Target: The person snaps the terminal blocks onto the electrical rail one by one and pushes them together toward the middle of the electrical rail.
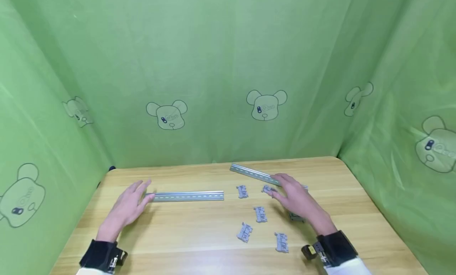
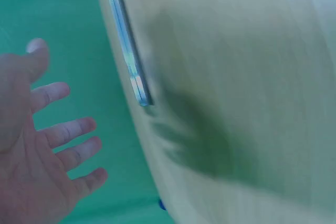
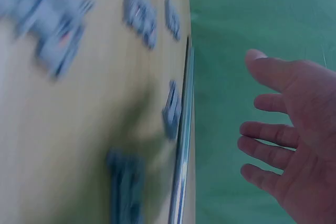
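My left hand [image 1: 126, 205] hovers, fingers spread, at the left end of a slotted metal DIN rail [image 1: 189, 196]; in the left wrist view the palm and fingers [image 2: 65, 132] hold nothing. Over a second DIN rail [image 1: 253, 172], which lies slanted at the back, is my right hand [image 1: 297, 195], covering part of it. The right wrist view shows those fingers [image 3: 270, 135] loosely extended and apart from the things on the table. A grey DIN-rail terminal block [image 1: 268, 189] lies near the right fingertips, and a darker block [image 1: 296, 217] is partly hidden under the hand.
More grey terminal blocks lie about the right half of the wooden table [image 1: 185, 243]: one block [image 1: 242, 191] towards the back, another block [image 1: 260, 214] mid-table, and two nearer the front. Green curtains [image 1: 213, 69] with bear-head prints enclose the table's back and sides.
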Demonstrator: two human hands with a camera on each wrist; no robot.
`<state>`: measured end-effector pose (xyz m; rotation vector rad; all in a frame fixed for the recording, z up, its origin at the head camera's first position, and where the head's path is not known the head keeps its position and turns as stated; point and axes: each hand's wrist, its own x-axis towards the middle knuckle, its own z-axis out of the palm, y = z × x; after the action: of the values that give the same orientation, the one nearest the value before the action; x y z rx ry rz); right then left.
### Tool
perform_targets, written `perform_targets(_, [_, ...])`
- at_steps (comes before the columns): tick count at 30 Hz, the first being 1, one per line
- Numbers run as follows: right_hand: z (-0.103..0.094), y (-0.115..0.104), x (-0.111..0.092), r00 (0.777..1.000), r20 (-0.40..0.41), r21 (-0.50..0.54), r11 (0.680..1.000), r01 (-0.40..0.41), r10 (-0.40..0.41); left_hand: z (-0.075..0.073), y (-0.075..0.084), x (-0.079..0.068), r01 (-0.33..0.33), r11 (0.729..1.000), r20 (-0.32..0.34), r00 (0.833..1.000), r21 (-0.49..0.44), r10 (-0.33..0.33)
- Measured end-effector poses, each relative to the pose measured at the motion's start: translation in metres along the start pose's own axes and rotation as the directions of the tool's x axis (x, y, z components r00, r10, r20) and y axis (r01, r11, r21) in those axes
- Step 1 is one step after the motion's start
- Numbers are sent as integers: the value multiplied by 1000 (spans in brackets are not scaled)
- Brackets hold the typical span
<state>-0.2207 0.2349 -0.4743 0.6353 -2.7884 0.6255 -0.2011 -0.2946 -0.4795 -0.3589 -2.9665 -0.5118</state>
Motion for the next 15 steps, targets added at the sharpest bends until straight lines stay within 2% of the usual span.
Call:
perform_targets(5, [15,-18,18,1000,24,76,997,18,-20,11,-6,4,-18,999,6,1000,-28,18])
perform_targets(8, [25,-27,29,999,45,104,994,16,-21,18,-13,7,-62,996,-12,998,-61,61])
perform_targets(12, [39,-45,42,995,102,103,995,-5,-6,25,-22,14,-107,990,-23,994,-91,105])
perform_targets(15, [50,-62,55,988,154,104,995,9,-25,26,-26,21,-100,989,-31,995,-106,97])
